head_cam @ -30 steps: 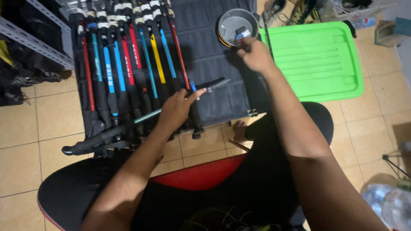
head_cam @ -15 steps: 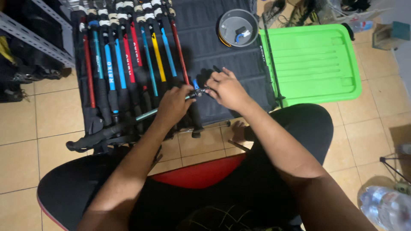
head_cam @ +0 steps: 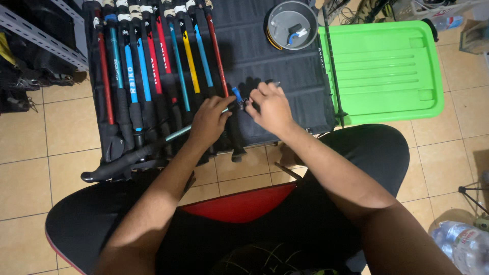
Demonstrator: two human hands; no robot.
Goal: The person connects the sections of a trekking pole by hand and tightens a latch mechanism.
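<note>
My left hand (head_cam: 210, 121) grips the shaft of a trekking pole (head_cam: 153, 147) that lies slanted across the front of a dark mat (head_cam: 265, 61), its black handle pointing lower left. My right hand (head_cam: 271, 106) pinches the pole's far end, fingers closed on a small fitting at the blue clamp (head_cam: 237, 94). A row of several red, blue, teal and yellow trekking poles (head_cam: 153, 66) lies side by side on the mat's left half, just beyond my left hand.
A round grey metal bowl (head_cam: 292, 24) with small parts sits at the mat's far edge. A bright green plastic lid (head_cam: 382, 71) lies to the right, a thin black pole section (head_cam: 333, 71) along its left edge. A plastic bottle (head_cam: 458, 244) lies lower right. The floor is tiled.
My right hand came back from the grey bowl to the pole's end and now works at the blue clamp. My left hand kept its grip on the shaft.
</note>
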